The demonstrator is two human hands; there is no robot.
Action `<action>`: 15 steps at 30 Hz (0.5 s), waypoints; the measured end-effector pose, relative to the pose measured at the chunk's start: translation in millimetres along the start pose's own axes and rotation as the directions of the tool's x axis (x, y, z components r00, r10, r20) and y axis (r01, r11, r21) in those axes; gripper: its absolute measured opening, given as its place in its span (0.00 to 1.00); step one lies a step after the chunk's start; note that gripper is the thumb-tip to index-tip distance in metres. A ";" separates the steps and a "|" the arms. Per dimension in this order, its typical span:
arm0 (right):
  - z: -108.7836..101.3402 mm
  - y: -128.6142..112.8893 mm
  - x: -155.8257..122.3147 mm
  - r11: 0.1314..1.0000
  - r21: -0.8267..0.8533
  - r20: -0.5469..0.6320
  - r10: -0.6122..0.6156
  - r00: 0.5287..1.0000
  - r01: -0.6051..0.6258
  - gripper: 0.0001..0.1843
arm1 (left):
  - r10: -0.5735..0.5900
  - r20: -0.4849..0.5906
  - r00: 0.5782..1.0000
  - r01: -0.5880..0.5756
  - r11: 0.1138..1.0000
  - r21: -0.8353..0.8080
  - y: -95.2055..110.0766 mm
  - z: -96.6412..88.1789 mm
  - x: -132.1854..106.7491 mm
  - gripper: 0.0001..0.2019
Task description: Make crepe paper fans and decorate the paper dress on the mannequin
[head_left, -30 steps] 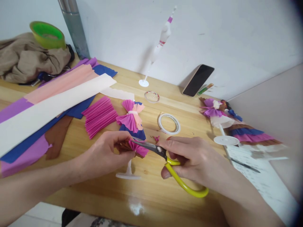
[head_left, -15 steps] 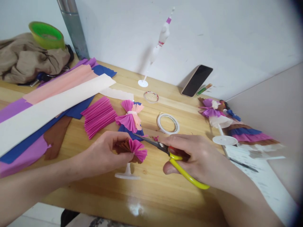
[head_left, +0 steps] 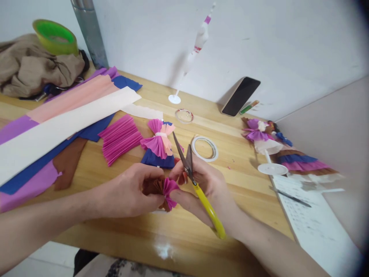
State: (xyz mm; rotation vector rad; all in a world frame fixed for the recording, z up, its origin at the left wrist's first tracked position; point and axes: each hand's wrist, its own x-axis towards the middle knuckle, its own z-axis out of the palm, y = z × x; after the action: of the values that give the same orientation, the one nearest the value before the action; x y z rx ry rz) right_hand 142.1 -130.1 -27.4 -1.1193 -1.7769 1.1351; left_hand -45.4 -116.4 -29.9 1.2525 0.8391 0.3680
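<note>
My left hand (head_left: 138,190) is closed around a small bunch of pleated crepe paper (head_left: 170,190), brown with a magenta fan at its right end. My right hand (head_left: 211,184) has yellow-handled scissors (head_left: 207,206) hooked in it, blades apart and pointing up and away. Its thumb and fingers also reach the magenta pleats. Just beyond the hands lies a paper bow (head_left: 158,138) in magenta and peach with a white band, over a blue paper skirt (head_left: 157,159). A pleated magenta sheet (head_left: 119,139) rests to its left.
Crepe paper strips (head_left: 69,119) cover the left side. A tape roll (head_left: 204,149), a bead ring (head_left: 184,115), a doll form on a stand (head_left: 198,42) and a phone (head_left: 241,96) stand or lie behind. At right are a paper-dressed doll (head_left: 302,161) and a notebook (head_left: 311,219).
My right hand has moved left to the paper bunch, and its fingers now touch the magenta pleats. The scissors have swung from pointing left to pointing up, with their blades spread.
</note>
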 end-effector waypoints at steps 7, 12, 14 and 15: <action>6.8 2.4 -1.1 0.999 0.047 -0.064 0.011 0.998 -0.008 0.08 | 0.004 -0.029 1.000 -0.006 0.996 -0.085 5.5 3.1 -0.7 0.07; 5.0 2.8 0.4 0.992 0.116 -0.090 0.050 0.995 -0.039 0.07 | 0.061 -0.071 0.996 -0.073 0.984 -0.165 6.7 -3.7 -0.2 0.05; 5.6 2.3 1.5 0.989 0.145 -0.092 0.055 0.994 -0.042 0.07 | 0.075 -0.084 0.994 -0.088 0.982 -0.170 7.2 -5.2 -0.2 0.05; 5.9 2.0 2.0 0.987 0.152 -0.093 0.061 0.994 -0.047 0.08 | 0.081 -0.096 0.992 -0.096 0.982 -0.164 7.5 -5.3 -0.1 0.05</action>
State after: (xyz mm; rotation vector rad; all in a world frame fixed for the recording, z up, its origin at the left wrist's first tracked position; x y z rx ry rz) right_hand 136.7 -129.5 -31.0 -1.1191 -1.5682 1.2042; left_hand -47.9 -110.6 -23.3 1.1242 0.8122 0.5590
